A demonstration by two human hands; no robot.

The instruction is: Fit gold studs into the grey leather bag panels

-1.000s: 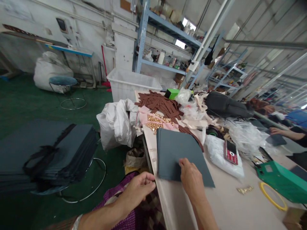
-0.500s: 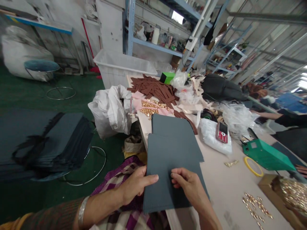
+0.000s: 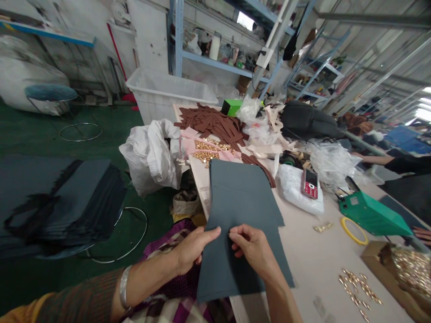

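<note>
Dark blue-grey flat panels (image 3: pixel 242 197) lie overlapped on the near end of the table, the lower part reaching past its edge over my lap. My left hand (image 3: pixel 193 246) grips the left edge of the near panel, thumb on top and fingers underneath, mostly hidden. Just right of that thumb, my right hand (image 3: pixel 249 244) is closed in a pinch above the panel. A tiny metallic-looking piece (image 3: pixel 230 234) shows at its fingertips; its shape is too small to make out.
Gold-coloured fittings lie in a pile (image 3: pixel 205 154), loose on the right (image 3: pixel 358 287) and in a cardboard box (image 3: pixel 373 260). Yellow tape (image 3: pixel 353 231), a green device (image 3: pixel 373 213) and a red phone (image 3: pixel 310 184) are nearby. Stacked panels (image 3: pixel 67 197) rest on a stool. Another person's arm (image 3: pixel 404 163) is far right.
My right hand has moved left and slightly up, closer to my left thumb. The upper and lower panels now look more in line along their left edges. The view has shifted slightly.
</note>
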